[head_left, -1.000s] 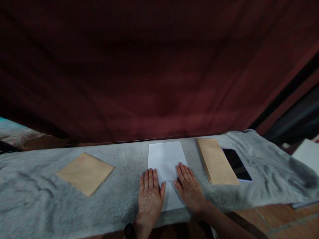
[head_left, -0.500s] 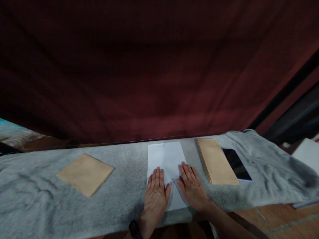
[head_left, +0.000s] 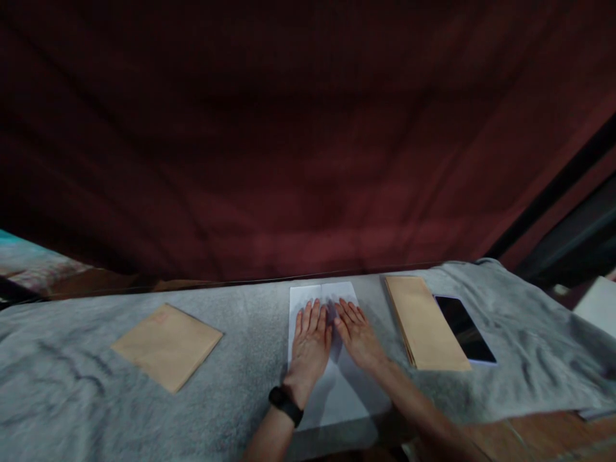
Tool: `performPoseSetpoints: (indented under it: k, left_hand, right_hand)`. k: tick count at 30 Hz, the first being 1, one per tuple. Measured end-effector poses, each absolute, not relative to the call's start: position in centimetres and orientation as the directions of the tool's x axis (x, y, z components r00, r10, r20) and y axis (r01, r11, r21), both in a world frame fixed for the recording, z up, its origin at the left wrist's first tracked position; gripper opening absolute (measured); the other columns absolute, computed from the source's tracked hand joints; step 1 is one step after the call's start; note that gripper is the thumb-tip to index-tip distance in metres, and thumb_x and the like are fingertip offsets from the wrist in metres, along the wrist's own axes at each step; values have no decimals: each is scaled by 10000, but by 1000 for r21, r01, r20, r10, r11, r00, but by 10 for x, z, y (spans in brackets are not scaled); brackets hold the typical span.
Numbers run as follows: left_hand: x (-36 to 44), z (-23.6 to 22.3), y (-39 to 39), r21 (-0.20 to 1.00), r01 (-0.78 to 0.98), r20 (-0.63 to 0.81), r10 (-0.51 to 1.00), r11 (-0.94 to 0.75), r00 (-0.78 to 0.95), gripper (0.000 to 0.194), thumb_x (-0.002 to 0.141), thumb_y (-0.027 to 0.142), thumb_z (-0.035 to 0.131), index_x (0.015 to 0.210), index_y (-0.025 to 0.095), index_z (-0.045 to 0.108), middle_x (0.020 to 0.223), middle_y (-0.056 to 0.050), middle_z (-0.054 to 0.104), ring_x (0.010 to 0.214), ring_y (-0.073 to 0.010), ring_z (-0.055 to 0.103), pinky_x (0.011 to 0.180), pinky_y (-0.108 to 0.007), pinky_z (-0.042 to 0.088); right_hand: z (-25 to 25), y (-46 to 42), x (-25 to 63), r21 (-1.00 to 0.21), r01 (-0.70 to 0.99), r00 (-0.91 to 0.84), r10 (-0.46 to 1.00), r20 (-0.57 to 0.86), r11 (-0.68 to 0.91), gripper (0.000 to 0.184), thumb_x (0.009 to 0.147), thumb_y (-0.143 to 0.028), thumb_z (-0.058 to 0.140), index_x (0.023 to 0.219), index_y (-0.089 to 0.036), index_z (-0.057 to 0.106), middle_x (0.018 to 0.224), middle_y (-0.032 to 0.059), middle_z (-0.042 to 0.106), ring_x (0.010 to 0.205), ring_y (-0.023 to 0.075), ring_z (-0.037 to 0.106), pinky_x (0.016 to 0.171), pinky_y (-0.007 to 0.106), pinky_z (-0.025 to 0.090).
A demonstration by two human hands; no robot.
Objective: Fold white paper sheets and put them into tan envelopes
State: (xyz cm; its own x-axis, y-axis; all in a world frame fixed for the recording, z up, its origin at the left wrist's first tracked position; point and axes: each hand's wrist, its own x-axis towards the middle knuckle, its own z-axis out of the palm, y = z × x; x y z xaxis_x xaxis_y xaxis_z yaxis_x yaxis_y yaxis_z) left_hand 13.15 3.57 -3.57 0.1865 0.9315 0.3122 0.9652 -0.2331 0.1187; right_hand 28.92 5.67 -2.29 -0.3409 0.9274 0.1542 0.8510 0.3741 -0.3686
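A white sheet of paper (head_left: 332, 401) lies lengthwise in front of me on a grey cloth, with a crease or seam along its middle. My left hand (head_left: 312, 337) rests flat on its upper left half, fingers stretched out. Beside it my right hand (head_left: 357, 335) lies flat on the upper right half, its thumb close to my left hand. Both palms face down on the paper and hold nothing. A black wristband (head_left: 285, 407) is on my left wrist.
To the right lies a stack of brown envelopes (head_left: 428, 324), partly over a dark-screened phone (head_left: 466, 328). More brown envelopes (head_left: 167, 347) lie at the left. The grey cloth (head_left: 245, 378) covers the narrow surface. A dark red curtain (head_left: 308, 160) hangs behind it.
Both hands have slid away from me up the paper, toward its far end, and come closer together. The view has shifted slightly, moving everything a little down and right.
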Motion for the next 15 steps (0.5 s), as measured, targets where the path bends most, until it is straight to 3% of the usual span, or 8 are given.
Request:
performPoseSetpoints:
  k: [5, 10, 15]
  left_hand:
    - [130, -38, 52, 124, 973, 252, 955, -193, 158, 573, 988, 173, 339, 1559, 136, 375, 1622, -120, 383, 1544, -287, 234, 1237, -540, 286]
    - [127, -48, 58, 107, 983, 167, 978, -147, 128, 561, 975, 162, 360, 1531, 129, 432, 1639, -124, 331, 1533, -314, 251, 1239, -533, 276]
    - [122, -51, 60, 99, 990, 172, 982, -96, 78, 546, 1008, 208, 320, 1539, 125, 415, 1633, -133, 331, 1528, -285, 271, 1243, -505, 271]
  right_hand:
    - [-30, 72, 273, -333, 847, -370, 910, 188, 414, 550, 1099, -377, 191, 1525, -149, 452, 1608, 79, 390, 1511, 239, 315, 1244, 462, 281]
    - [-50, 81, 259, -291, 853, -366, 894, 257, 433, 493, 1101, -360, 255, 1506, -202, 486, 1592, 61, 418, 1499, 244, 342, 1239, 489, 270]
    - [-64, 90, 257, -226, 897, -306, 903, 303, 380, 486, 1093, -375, 301, 1512, -207, 480, 1597, 84, 406, 1487, 270, 363, 1225, 496, 273]
